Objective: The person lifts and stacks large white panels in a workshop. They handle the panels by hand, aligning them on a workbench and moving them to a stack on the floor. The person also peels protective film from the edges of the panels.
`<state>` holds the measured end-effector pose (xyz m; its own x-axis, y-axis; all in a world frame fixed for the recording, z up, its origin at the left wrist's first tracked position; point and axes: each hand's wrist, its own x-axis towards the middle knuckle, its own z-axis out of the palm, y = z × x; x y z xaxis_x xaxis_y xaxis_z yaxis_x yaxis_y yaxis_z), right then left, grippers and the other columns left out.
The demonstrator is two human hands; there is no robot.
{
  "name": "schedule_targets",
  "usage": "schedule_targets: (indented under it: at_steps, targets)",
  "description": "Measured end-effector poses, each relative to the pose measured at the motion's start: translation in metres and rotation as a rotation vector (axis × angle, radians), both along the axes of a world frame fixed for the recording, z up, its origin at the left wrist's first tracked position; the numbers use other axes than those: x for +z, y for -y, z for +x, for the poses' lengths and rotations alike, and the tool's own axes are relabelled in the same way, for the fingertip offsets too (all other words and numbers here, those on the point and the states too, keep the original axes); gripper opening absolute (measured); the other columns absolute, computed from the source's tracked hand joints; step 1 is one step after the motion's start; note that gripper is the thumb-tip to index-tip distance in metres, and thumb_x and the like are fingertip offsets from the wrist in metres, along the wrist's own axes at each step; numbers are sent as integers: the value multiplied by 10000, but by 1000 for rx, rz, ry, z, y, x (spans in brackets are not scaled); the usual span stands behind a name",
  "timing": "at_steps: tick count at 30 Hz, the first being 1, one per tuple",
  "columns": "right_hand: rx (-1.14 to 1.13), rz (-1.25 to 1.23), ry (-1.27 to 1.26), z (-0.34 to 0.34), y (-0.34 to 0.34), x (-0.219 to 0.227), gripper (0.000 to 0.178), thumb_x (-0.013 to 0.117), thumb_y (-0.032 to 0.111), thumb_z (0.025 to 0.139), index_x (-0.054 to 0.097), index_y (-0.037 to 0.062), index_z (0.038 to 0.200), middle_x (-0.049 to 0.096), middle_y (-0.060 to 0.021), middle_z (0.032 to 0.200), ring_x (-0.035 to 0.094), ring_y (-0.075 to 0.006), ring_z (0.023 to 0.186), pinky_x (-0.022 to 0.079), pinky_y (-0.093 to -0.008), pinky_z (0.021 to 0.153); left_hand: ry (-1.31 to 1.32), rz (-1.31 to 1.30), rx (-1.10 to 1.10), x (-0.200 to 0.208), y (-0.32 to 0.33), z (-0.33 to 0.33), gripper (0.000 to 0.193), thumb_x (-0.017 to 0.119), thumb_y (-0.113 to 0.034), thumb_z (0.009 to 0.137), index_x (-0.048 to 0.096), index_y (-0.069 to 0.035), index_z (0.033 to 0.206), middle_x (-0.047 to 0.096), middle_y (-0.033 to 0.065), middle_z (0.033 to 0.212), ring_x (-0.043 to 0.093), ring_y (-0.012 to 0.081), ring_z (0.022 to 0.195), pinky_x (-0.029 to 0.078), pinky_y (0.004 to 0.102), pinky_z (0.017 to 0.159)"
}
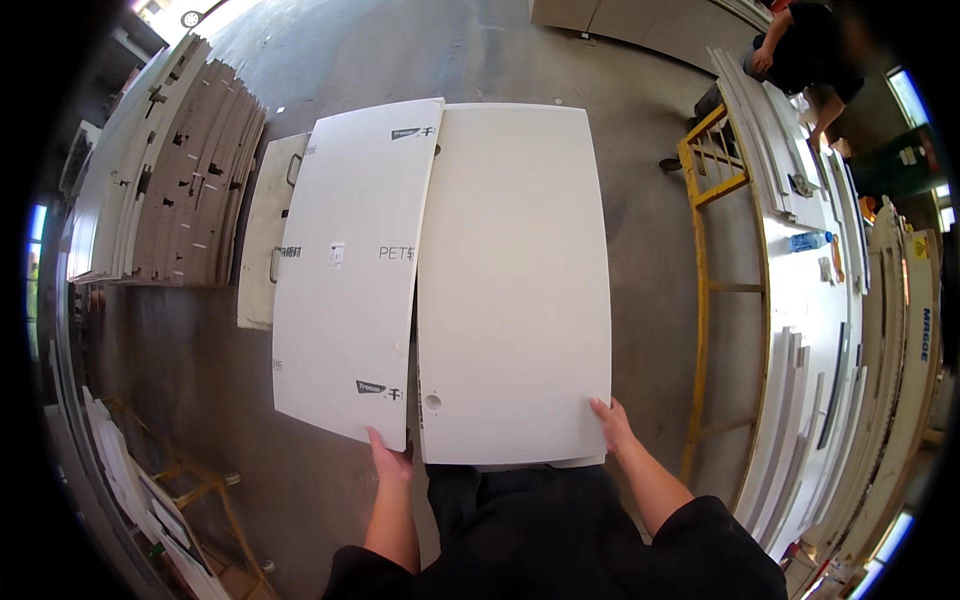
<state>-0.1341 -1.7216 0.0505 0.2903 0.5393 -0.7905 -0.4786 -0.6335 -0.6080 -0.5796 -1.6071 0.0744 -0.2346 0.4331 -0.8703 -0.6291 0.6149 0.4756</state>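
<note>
A white panel with dark printing [345, 320] lies slightly askew on the left, its right edge along a plain white panel [515, 280]. The plain one has a round hole [433, 402] near its lower left corner. My left hand [391, 462] grips the printed panel at its near edge, close to the right corner, thumb on top and fingers hidden underneath. On the plain panel's right edge, near the lower corner, my right hand [614, 424] is closed with the thumb over the face. Another sheet's edge shows beneath the plain panel at the front.
A pale board with metal handles [258, 255] sticks out left of the panels. Upright panels [190, 170] stand stacked farther left. Along the right runs a yellow metal frame [699, 330] beside a bench [795, 280] with white strips and a bottle [810, 242]. A person [805, 50] leans there.
</note>
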Motion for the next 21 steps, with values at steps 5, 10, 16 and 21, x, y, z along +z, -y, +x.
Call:
schedule_targets:
  at_steps: [5,10,16,21]
  targets:
    - [72,-91,-132,17,-5,-2,704,759,396,894,496,-31,1389,644,-176,1262,638,-287,1152,526,-462,984,120,151,-294,-25,35,14,667,516,-564,1025,516,-36,1433,615,125,1382,566,284,1273,407,372,1091]
    - [94,-74,-154,35,-39,-2,744,768,405,883,475,-33,1409,642,-194,1263,645,-299,1141,531,-461,978,-334,208,-844,-45,45,14,635,651,-437,979,519,22,1398,637,169,1315,604,269,1209,453,368,1044]
    - [26,51,8,20,-67,-5,640,743,393,931,519,-45,1340,657,-162,1209,651,-263,1092,545,-430,939,-339,60,-889,-13,-7,48,584,670,-359,975,530,20,1396,646,166,1292,629,267,1153,497,403,993]
    - [-7,112,-10,22,-48,1,619,735,364,944,517,-60,1339,655,-152,1200,649,-248,1069,545,-440,930,-315,23,-886,-12,2,46,623,735,-375,928,541,29,1360,670,171,1217,652,251,1100,522,379,948]
